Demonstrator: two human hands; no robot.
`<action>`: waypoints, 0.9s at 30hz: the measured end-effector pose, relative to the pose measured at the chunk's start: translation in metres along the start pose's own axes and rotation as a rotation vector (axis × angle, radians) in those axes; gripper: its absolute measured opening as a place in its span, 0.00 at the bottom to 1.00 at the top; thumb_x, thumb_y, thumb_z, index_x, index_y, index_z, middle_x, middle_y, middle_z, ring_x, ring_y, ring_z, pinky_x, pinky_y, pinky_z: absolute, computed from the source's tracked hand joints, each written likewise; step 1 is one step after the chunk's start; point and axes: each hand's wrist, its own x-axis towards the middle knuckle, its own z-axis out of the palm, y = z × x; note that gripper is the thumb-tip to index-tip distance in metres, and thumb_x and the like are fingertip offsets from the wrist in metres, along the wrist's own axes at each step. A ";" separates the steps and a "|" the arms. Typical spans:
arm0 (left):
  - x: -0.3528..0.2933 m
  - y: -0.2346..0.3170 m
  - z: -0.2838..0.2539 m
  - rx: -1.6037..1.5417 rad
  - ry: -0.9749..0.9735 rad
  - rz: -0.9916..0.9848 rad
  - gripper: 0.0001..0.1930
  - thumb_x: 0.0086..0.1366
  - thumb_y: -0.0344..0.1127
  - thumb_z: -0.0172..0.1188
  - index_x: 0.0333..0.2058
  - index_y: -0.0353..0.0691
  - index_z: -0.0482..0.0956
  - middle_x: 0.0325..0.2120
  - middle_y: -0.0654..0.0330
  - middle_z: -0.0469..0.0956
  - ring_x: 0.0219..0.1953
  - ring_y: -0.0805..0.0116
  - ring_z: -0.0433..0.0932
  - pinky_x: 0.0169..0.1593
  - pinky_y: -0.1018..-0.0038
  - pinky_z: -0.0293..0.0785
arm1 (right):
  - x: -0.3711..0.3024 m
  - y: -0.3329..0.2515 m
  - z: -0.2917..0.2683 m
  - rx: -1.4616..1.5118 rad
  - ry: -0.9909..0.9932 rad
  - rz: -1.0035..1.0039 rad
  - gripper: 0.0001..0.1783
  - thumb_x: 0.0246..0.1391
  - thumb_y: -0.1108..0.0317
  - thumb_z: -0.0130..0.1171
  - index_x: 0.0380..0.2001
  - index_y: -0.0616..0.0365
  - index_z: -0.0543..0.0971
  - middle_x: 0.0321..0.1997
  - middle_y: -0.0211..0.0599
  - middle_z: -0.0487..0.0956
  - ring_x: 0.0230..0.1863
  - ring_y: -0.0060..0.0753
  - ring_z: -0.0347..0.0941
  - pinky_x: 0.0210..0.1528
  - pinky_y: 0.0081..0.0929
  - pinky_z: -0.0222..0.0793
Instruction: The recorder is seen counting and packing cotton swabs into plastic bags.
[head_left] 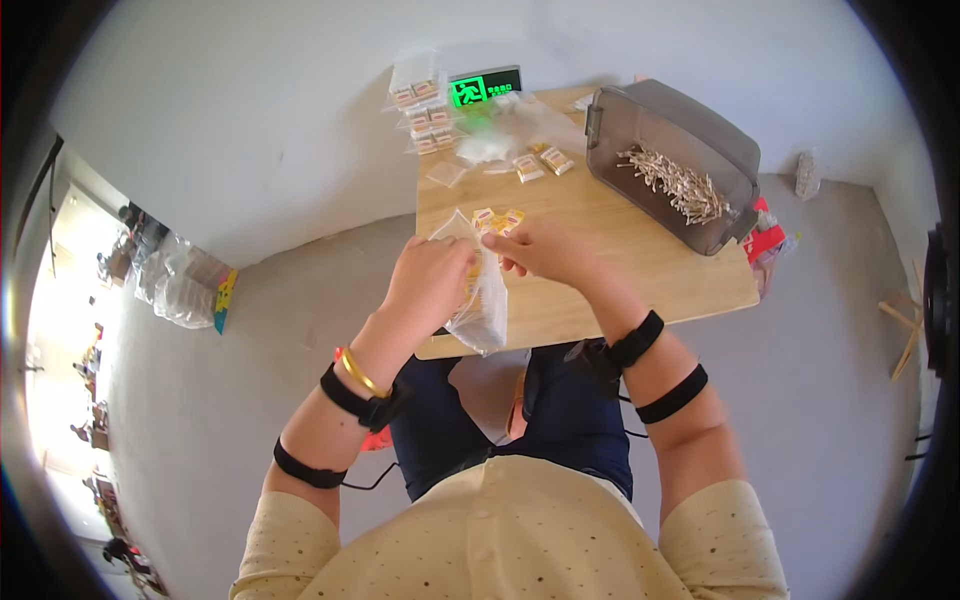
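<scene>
My left hand (pixel 437 272) is closed on a clear plastic bag (pixel 482 318), which hangs down toward the table's front edge. Something yellow and white shows through the plastic beside my fingers. My right hand (pixel 540 250) comes in from the other side, thumb and fingers drawn together at the bag's edge; whether they also pinch a packet is hidden. Just beyond my fingertips are small yellow-and-white packets (pixel 497 220). Farther back on the table, two similar packets (pixel 541 163) lie side by side.
On the wooden table (pixel 640 270), a grey translucent bin (pixel 740 150) at the right holds many cotton swabs (pixel 680 185). Filled bags (pixel 428 115) are stacked at the back left, near a lit green exit sign (pixel 486 87) and loose clear bags (pixel 500 140). A red package (pixel 764 235) is beyond the right edge.
</scene>
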 end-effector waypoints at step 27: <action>0.054 -0.036 0.015 -0.015 -0.747 0.200 0.07 0.59 0.25 0.57 0.36 0.38 0.79 0.39 0.51 0.75 0.43 0.48 0.76 0.46 0.59 0.73 | -0.018 0.213 0.094 0.468 0.275 0.144 0.13 0.58 0.62 0.60 0.31 0.63 0.79 0.24 0.35 0.79 0.27 0.28 0.74 0.32 0.28 0.69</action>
